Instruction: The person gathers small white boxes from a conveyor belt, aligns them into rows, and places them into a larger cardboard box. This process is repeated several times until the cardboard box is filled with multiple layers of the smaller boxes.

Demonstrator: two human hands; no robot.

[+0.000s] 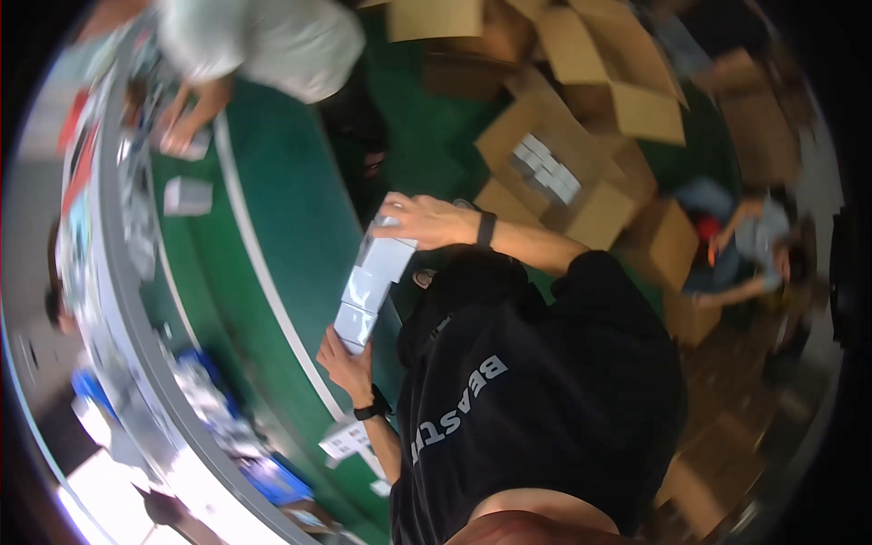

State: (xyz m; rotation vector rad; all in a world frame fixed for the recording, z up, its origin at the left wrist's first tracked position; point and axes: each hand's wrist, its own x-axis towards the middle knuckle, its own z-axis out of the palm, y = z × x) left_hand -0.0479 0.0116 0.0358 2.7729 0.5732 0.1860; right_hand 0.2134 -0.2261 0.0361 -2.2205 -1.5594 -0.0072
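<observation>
Between my two hands is a short row of small white boxes [367,289], pressed end to end and held above the green belt. My right hand [420,221] grips the far end, with its fingers over the top. My left hand [348,363] closes round the near end, with its thumb and fingers on the lowest box. The row runs slanting, and the boxes sit slightly out of line. I wear a dark band on each wrist. My fingertips are partly hidden behind the boxes.
A long green conveyor belt [300,182] with pale edge strips runs along my left. A co-worker in white handles a box at its far end; another white box [188,196] lies nearby. An open carton [595,168] holding white boxes stands right, among other cartons. Another person sits farther right.
</observation>
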